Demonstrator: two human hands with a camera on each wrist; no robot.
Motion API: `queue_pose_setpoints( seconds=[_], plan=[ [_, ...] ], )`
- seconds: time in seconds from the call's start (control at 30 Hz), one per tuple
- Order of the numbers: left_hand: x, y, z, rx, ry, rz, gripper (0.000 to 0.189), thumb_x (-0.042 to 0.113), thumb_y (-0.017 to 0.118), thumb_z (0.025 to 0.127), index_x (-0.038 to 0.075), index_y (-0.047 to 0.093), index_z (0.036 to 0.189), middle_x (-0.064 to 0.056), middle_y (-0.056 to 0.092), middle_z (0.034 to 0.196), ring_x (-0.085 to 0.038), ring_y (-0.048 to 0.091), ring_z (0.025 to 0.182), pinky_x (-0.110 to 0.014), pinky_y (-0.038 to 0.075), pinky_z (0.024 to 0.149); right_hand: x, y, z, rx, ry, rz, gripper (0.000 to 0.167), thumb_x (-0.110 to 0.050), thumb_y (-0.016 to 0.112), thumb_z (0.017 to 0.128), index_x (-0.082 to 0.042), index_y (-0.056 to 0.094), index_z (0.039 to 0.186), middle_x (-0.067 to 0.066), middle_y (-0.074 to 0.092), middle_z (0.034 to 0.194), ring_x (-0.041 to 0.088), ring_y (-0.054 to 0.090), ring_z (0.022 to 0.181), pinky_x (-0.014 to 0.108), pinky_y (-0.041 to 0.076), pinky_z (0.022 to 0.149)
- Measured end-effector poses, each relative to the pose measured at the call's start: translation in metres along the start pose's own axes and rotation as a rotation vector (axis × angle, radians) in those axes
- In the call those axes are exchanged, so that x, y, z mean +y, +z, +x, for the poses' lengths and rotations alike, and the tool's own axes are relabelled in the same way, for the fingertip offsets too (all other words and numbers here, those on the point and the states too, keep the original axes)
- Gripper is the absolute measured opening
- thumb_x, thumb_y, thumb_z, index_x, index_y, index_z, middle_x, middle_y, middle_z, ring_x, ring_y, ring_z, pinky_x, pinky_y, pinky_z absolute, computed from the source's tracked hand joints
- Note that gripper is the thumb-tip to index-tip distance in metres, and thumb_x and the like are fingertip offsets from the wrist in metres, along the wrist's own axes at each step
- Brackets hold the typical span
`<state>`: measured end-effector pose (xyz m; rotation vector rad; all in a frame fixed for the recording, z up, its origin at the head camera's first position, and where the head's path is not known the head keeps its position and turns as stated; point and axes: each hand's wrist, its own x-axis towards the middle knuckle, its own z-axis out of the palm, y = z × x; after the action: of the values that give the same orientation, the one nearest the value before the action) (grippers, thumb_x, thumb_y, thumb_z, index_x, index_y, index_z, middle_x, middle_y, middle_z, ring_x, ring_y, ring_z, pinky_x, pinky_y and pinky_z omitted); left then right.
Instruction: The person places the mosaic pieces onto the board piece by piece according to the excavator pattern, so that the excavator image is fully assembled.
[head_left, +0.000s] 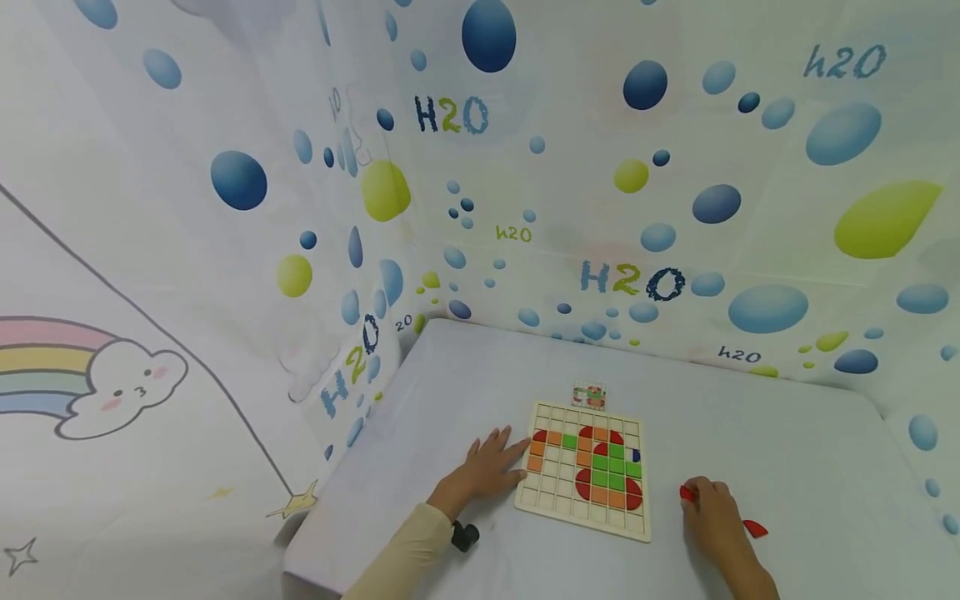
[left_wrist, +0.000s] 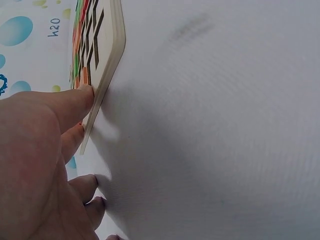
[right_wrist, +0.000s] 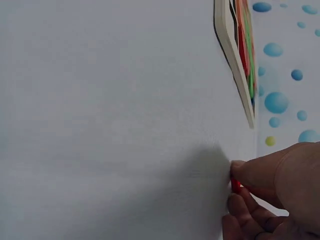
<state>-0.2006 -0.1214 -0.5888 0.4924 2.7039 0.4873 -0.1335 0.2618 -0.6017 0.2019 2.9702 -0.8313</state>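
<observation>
A square wooden grid board (head_left: 555, 500) lies on the table, partly filled with red, orange, green and blue-and-white tiles. My left hand (head_left: 491, 468) rests at its left edge with fingers spread; in the left wrist view the thumb (left_wrist: 80, 102) touches the board's rim. To the right of the board, my right hand (head_left: 712, 518) pinches a small red tile (head_left: 687, 493) between thumb and fingers, low over the table. The right wrist view shows that red tile (right_wrist: 235, 185) mostly covered by the fingertips. Another red tile (head_left: 755, 528), quarter-round, lies just right of this hand.
Behind the board lies a small pattern card (head_left: 588, 396) with a matching grid. A small black object (head_left: 465, 537) sits beside the left forearm. The white-covered table (head_left: 810, 450) meets patterned fabric walls (head_left: 570, 192) at the back and left.
</observation>
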Motion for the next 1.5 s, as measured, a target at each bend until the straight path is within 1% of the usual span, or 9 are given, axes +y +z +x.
queue_pose_setpoints(
  seconds=[0.17,0.33,0.5,0.63,0.73,0.9,1.03,1.23,1.5],
  plan=[
    [0.001,0.001,0.001,-0.001,-0.003,0.013,0.063,0.047,0.058,0.107,0.029,0.039,0.165,-0.013,0.024,0.175,-0.036,0.021,0.162,-0.063,0.018,0.128,0.004,0.003,0.017,0.075,-0.042,0.065,0.03,0.002,0.065,0.099,0.018,0.058,0.123,0.035,0.06,0.11,0.046,0.06,0.103,0.06,0.056,0.09],
    [0.0,0.003,0.002,-0.005,-0.012,0.007,0.064,0.048,0.057,0.107,0.03,0.038,0.165,-0.012,0.023,0.176,-0.035,0.019,0.163,-0.062,0.016,0.129,0.0,0.013,0.039,0.052,-0.009,0.135,0.031,0.0,0.061,0.101,0.015,0.058,0.128,0.033,0.058,0.115,0.039,0.058,0.101,0.054,0.057,0.089],
    [-0.001,0.003,0.003,-0.011,-0.023,0.009,0.064,0.049,0.056,0.107,0.031,0.037,0.165,-0.011,0.022,0.176,-0.034,0.018,0.163,-0.061,0.015,0.129,-0.019,0.019,0.048,0.052,-0.017,0.165,0.032,-0.003,0.059,0.102,0.013,0.058,0.13,0.034,0.056,0.123,0.043,0.059,0.108,0.058,0.054,0.095],
    [-0.001,0.002,0.002,-0.01,-0.02,0.005,0.063,0.047,0.057,0.107,0.031,0.038,0.165,-0.012,0.022,0.176,-0.035,0.019,0.163,-0.063,0.015,0.129,-0.05,0.024,0.043,0.042,-0.056,0.165,0.034,-0.008,0.06,0.104,0.009,0.059,0.134,0.034,0.054,0.131,0.046,0.061,0.116,0.065,0.049,0.098],
    [0.0,0.003,0.001,-0.01,-0.017,-0.002,0.064,0.048,0.058,0.107,0.031,0.038,0.165,-0.012,0.022,0.176,-0.035,0.018,0.163,-0.063,0.015,0.129,-0.08,0.031,0.034,0.028,-0.159,0.129,0.033,-0.011,0.065,0.104,0.005,0.062,0.133,0.029,0.058,0.128,0.043,0.063,0.114,0.066,0.048,0.097],
    [-0.002,0.003,0.001,-0.006,-0.013,0.002,0.064,0.049,0.058,0.107,0.032,0.038,0.165,-0.012,0.023,0.176,-0.035,0.019,0.163,-0.062,0.015,0.129,-0.128,0.056,0.016,0.019,-0.329,0.09,0.029,-0.01,0.074,0.098,-0.003,0.067,0.125,0.017,0.065,0.121,0.03,0.067,0.102,0.052,0.058,0.09],
    [-0.002,0.002,0.002,-0.005,-0.008,0.004,0.064,0.049,0.059,0.106,0.033,0.039,0.165,-0.012,0.024,0.175,-0.035,0.02,0.163,-0.063,0.016,0.129,-0.155,0.076,0.006,0.017,-0.424,0.05,0.023,-0.01,0.08,0.094,-0.01,0.067,0.114,0.008,0.067,0.112,0.022,0.065,0.097,0.046,0.059,0.087],
    [-0.001,0.001,0.003,-0.029,-0.02,0.006,0.064,0.047,0.059,0.106,0.035,0.038,0.165,-0.009,0.023,0.176,-0.034,0.018,0.163,-0.063,0.015,0.129,-0.17,0.1,-0.003,0.007,-0.502,-0.029,0.018,-0.015,0.082,0.094,-0.014,0.068,0.105,0.002,0.063,0.099,0.018,0.061,0.09,0.04,0.053,0.076],
    [-0.002,0.002,0.004,-0.024,-0.008,0.032,0.063,0.046,0.059,0.106,0.034,0.038,0.165,-0.01,0.024,0.176,-0.035,0.02,0.163,-0.064,0.018,0.128,-0.169,0.108,-0.006,0.038,-0.518,-0.039,0.015,-0.016,0.081,0.095,-0.016,0.071,0.106,-0.001,0.065,0.102,0.019,0.063,0.093,0.036,0.048,0.075]
  ],
)
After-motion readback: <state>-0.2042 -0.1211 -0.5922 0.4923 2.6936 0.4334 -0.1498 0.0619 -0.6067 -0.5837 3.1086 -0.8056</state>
